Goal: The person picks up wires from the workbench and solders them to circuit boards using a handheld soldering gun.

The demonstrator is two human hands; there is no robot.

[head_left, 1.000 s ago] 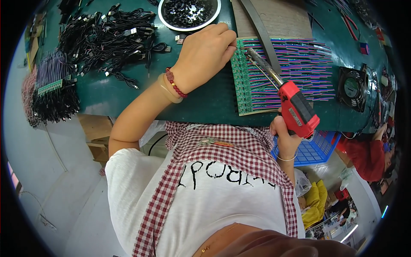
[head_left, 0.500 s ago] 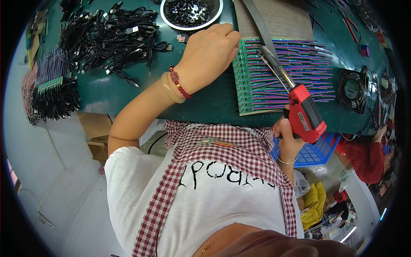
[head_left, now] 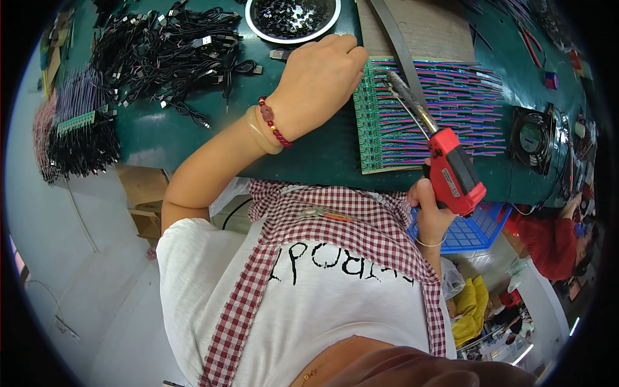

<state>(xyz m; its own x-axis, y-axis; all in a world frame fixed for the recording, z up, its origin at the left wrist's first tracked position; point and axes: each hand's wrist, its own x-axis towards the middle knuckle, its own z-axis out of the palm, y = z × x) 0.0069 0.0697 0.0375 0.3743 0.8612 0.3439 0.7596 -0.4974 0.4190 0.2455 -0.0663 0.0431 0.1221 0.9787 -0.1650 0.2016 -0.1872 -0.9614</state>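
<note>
My right hand (head_left: 432, 209) grips a red and black soldering gun (head_left: 453, 171) by its handle. Its metal tip and thin feed tube (head_left: 407, 103) point up and left, over a row of small green circuit boards (head_left: 369, 129) with blue, pink and black wires (head_left: 445, 122) running to the right. At the left edge of those boards is my left hand (head_left: 319, 87), back upward, fingers curled closed. Its fingertips are turned away, hiding whatever they may hold. A small plug (head_left: 279, 55) lies on the table beside its knuckles.
A white-rimmed bowl of small black parts (head_left: 293, 16) stands beyond my left hand. Black cables (head_left: 167, 51) heap to its left, with wired boards (head_left: 77, 122) farther left. A grey metal strip (head_left: 396, 39) crosses a brown board (head_left: 445, 29). A fan (head_left: 532, 137) stands at right.
The soldering gun has shifted slightly left, its tip moving a little within the same area over the wires. My left hand has shifted slightly right, still curled.
</note>
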